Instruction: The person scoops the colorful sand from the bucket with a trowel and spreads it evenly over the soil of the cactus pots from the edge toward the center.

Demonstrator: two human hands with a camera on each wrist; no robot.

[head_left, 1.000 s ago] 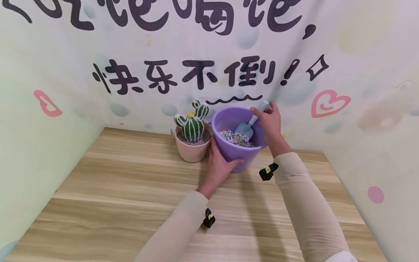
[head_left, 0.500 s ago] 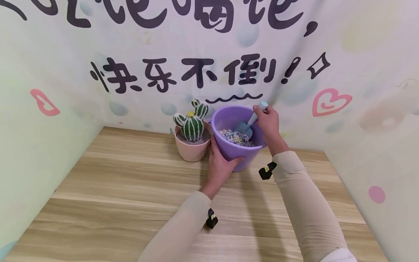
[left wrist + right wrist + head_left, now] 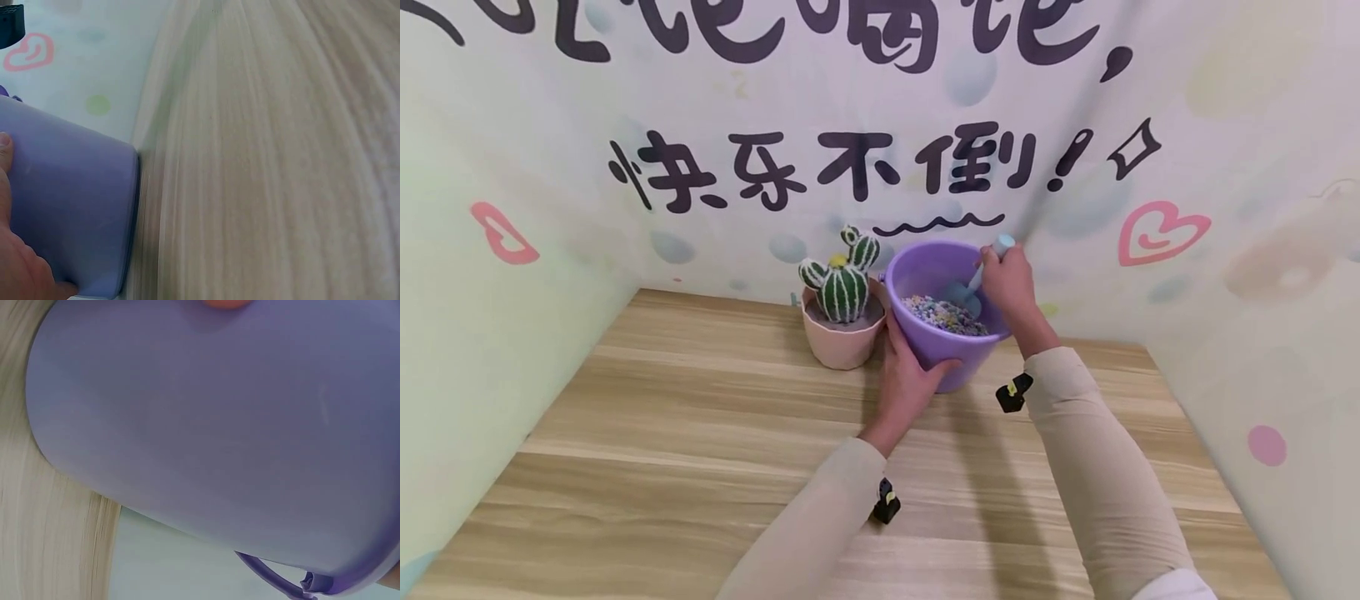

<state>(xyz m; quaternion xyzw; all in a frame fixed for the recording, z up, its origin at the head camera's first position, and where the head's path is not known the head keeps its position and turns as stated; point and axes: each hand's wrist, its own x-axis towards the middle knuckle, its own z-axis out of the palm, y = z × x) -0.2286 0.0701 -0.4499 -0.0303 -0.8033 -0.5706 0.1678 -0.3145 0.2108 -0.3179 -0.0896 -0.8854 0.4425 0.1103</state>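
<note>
A purple bucket (image 3: 951, 348) stands on the wooden table near the back wall. Small pastel-coloured granules (image 3: 936, 315) lie inside it. My left hand (image 3: 908, 385) grips the bucket's lower side, thumb on the front and fingers at its left. In the left wrist view the thumb presses the bucket wall (image 3: 81, 194) near the base. Over the bucket's right rim, my right hand (image 3: 1011, 287) holds the handle of a light blue toy shovel (image 3: 964, 298). Its blade is partly sunk in the granules. The right wrist view is mostly filled by the bucket's outer wall (image 3: 206, 437).
Just left of the bucket stands a pink pot (image 3: 842, 348) with a green, white-striped cactus (image 3: 842, 293). A printed cloth wall (image 3: 760, 242) rises behind them. The wooden tabletop (image 3: 700, 433) reaches toward me, with walls on both sides.
My right hand has turned and shifted slightly down and left with the shovel, whose blade now sits a little lower in the granules. My left hand keeps its grip on the bucket.
</note>
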